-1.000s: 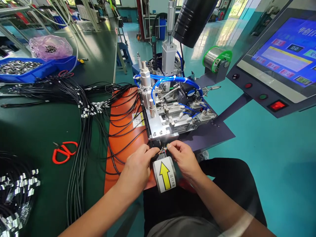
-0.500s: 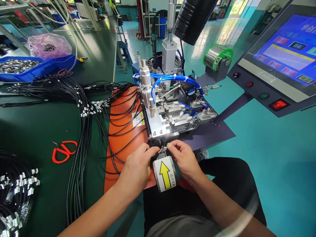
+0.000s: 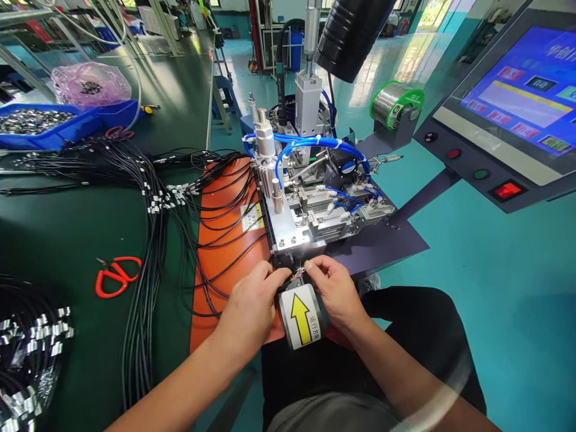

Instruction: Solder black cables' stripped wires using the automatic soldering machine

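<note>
At the near end of the soldering machine (image 3: 288, 225), my left hand (image 3: 254, 300) pinches a black cable whose thin coloured wires (image 3: 298, 273) fan out at the stripped end. My right hand (image 3: 335, 288) has thumb and forefinger pressed together on the tips of those wires, a small gap away from the left fingertips. Just below the wires is a metal drum with a white label and yellow arrow (image 3: 300, 318). Several black cables (image 3: 234, 207) run from the machine's left side over an orange sheet (image 3: 225, 252).
Red-handled cutters (image 3: 117, 277) and a long cable bundle (image 3: 150, 300) lie on the green table (image 3: 67, 240). A blue bin (image 3: 103, 123) of small metal parts stands behind. A solder spool (image 3: 396, 105) and a control screen (image 3: 517, 108) are on the right, with a black nozzle (image 3: 348, 45) overhead.
The coloured wires between my fingertips have shifted slightly and look more spread. Both hands stay in nearly the same place.
</note>
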Demonstrator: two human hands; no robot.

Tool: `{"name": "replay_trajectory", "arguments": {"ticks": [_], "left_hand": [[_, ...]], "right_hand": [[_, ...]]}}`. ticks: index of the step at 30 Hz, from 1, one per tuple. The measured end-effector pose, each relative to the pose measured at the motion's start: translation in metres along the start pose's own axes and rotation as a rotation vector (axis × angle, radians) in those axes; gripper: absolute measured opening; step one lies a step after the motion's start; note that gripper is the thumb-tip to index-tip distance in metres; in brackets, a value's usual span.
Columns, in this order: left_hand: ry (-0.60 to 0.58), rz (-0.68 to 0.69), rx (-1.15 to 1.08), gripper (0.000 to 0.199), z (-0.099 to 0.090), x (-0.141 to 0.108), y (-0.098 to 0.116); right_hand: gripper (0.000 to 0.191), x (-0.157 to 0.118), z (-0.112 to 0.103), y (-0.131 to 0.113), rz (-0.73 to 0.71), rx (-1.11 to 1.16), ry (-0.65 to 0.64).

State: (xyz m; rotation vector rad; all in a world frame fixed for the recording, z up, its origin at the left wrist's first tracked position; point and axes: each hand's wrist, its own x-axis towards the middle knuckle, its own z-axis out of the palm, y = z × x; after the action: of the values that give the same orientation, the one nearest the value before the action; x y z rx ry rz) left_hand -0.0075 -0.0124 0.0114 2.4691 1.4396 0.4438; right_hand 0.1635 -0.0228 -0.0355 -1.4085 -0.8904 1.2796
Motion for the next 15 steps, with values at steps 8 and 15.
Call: {"name": "replay_trajectory", "arguments": {"ticks": [8, 15], "left_hand": [[-0.037, 0.031, 0.163, 0.040, 0.0003, -0.0026, 0.0001], [-0.051, 0.083, 0.271, 0.033, 0.0008, -0.0031, -0.0011]], "right_hand": [[0.030, -0.0003, 0.0010, -0.0020, -0.009, -0.049, 0.010], [0.029, -0.0001, 0.0008, -0.0007, -0.024, -0.066, 0.011]]}}
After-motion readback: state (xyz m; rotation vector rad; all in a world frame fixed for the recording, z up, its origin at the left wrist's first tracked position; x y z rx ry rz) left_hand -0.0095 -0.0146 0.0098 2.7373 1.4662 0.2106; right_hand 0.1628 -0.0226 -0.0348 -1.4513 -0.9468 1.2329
